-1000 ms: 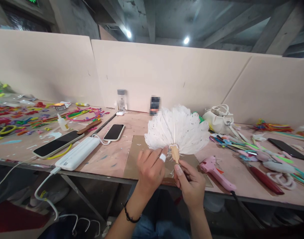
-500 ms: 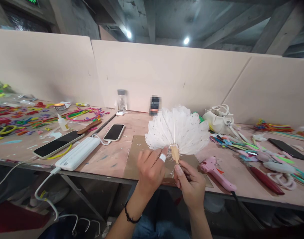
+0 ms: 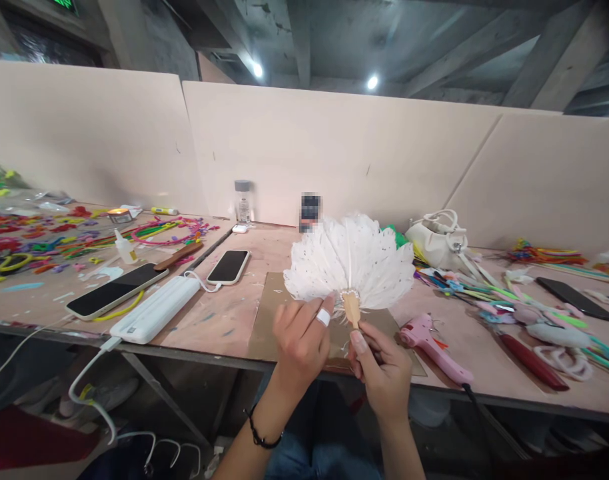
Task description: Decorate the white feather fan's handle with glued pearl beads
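Observation:
A white feather fan (image 3: pixel 352 260) with a small wooden handle (image 3: pixel 352 309) stands upright in front of me, above a brown cardboard sheet (image 3: pixel 272 313). My right hand (image 3: pixel 382 377) pinches the handle from below. My left hand (image 3: pixel 300 340), with a white bandage on one finger, touches the lower left feathers near the base, fingertips against them.
A pink glue gun (image 3: pixel 429 343) lies right of the cardboard. A white handbag (image 3: pixel 437 240), craft scraps and red-handled tool (image 3: pixel 532 360) fill the right. Left are two phones (image 3: pixel 228 265) (image 3: pixel 114 290), a white power bank (image 3: pixel 154 308), a small bottle (image 3: pixel 242 200) and coloured pipe cleaners (image 3: pixel 59 237).
The fan has tilted and shifted slightly to the left. Both hands stay in nearly the same place.

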{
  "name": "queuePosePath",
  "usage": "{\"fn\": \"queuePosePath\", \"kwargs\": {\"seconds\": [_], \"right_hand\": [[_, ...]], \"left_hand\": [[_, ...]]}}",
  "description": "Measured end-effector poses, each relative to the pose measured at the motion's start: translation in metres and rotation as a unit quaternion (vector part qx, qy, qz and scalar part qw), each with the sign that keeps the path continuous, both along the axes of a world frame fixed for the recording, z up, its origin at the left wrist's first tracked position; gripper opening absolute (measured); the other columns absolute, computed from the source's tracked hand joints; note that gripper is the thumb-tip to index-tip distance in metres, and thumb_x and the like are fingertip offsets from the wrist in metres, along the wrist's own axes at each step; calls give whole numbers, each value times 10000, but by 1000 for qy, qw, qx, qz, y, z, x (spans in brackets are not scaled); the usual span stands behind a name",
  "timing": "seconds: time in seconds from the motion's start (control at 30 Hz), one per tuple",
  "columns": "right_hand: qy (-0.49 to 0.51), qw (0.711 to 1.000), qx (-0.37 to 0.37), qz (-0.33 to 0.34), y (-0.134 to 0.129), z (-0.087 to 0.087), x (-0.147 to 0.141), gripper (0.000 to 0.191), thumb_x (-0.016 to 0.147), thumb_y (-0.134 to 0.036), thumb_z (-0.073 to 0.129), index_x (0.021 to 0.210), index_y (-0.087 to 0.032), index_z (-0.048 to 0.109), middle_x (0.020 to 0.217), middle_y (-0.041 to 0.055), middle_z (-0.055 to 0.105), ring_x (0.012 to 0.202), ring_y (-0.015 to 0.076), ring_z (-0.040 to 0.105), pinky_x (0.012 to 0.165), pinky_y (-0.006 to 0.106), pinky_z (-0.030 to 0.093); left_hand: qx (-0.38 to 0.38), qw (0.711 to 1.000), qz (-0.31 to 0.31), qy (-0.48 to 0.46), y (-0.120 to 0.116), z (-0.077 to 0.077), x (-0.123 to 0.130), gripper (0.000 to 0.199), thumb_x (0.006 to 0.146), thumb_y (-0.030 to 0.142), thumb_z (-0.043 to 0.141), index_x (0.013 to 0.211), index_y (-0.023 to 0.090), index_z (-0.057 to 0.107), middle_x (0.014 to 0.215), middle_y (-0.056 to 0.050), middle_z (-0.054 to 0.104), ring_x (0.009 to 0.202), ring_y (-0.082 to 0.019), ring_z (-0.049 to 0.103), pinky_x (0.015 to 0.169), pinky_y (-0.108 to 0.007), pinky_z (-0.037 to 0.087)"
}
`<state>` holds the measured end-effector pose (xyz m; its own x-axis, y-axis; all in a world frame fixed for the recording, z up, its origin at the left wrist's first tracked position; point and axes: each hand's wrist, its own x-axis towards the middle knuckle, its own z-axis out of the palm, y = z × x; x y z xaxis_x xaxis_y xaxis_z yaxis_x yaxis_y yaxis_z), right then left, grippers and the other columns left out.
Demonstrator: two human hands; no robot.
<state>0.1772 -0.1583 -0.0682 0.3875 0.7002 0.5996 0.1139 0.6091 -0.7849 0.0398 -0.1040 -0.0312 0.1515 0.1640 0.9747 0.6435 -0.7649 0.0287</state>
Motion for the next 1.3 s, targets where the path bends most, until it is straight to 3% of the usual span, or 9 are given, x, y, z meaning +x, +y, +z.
{"fn": "queuePosePath", "kwargs": {"seconds": [0.23, 0.47, 0.63, 0.77, 0.97, 1.3], "right_hand": [[4, 1000, -16, 10, 1, -4, -1, 191, 1018, -341, 723, 1073, -161, 757, 580, -20, 604, 402, 94, 462, 381, 173, 381], [48, 991, -127, -4, 13, -1, 1, 487, 964, -560, 732, 1124, -100, 721, 654, 30, 658, 424, 138, 562, 354, 179, 377], [12, 989, -144, 5, 18, -1, 3, 527, 953, -585, 721, 1123, -87, 725, 670, 53, 687, 413, 144, 538, 350, 203, 361], [-24, 991, -132, 14, 14, -1, 1, 477, 951, -566, 719, 1083, -109, 754, 644, 36, 675, 408, 126, 482, 379, 211, 362], [-64, 992, -108, 25, 11, -5, 1, 395, 979, -501, 708, 1102, -131, 768, 632, 19, 666, 424, 127, 479, 384, 209, 356], [-87, 992, -80, 40, 11, -10, 2, 314, 1026, -430, 682, 1125, -141, 753, 620, -4, 645, 426, 105, 440, 397, 200, 327]], "left_hand": [[-6, 999, 8, -30, -2, -1, -1, 377, 953, 19, 586, 1287, 170, 675, 980, -96, 777, 757, -215, 582, 682, -361, 355], [-55, 982, 73, -166, 4, 2, -16, 168, 1020, 120, 573, 1114, 176, 701, 870, -61, 721, 771, -206, 613, 835, -403, 397], [-110, 991, 1, -82, 17, 4, -39, 160, 1039, 176, 547, 1103, 164, 693, 832, -47, 692, 742, -188, 613, 742, -338, 455], [-121, 991, -50, 6, 15, 6, -36, 125, 1015, 199, 610, 1041, 194, 733, 917, -57, 758, 837, -194, 668, 758, -336, 484], [-89, 994, -36, 44, 13, 4, -29, 154, 1002, 143, 622, 990, 198, 765, 906, -58, 783, 795, -200, 616, 720, -354, 436], [-60, 996, -15, 70, 16, 1, -32, 223, 1002, 107, 608, 1107, 223, 767, 931, -46, 783, 805, -204, 602, 712, -347, 400]]}}
